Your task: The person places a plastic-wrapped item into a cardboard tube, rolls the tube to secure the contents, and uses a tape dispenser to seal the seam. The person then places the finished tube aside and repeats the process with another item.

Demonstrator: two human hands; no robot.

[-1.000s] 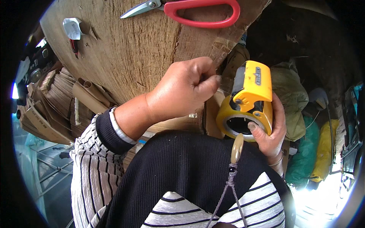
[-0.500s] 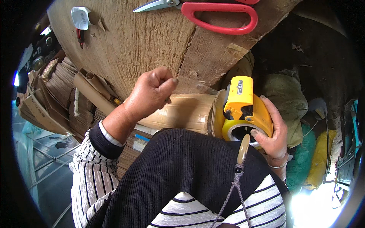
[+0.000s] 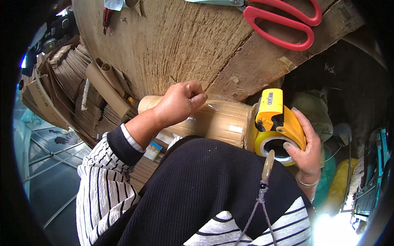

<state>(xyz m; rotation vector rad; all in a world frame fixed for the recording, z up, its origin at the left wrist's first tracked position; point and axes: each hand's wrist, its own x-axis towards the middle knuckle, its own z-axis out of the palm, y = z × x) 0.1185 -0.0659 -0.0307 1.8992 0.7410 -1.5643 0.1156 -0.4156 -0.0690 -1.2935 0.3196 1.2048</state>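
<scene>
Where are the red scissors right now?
In the head view the red scissors lie at the top right on the wooden table, beyond the yellow tape dispenser in the right hand, untouched by either hand.

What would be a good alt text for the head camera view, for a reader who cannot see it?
Seen from above, a person's right hand holds a yellow tape dispenser against the end of a tan cardboard roll, while the left hand presses fingertips onto the roll. Red-handled scissors lie on the rough wooden tabletop beyond.
</scene>
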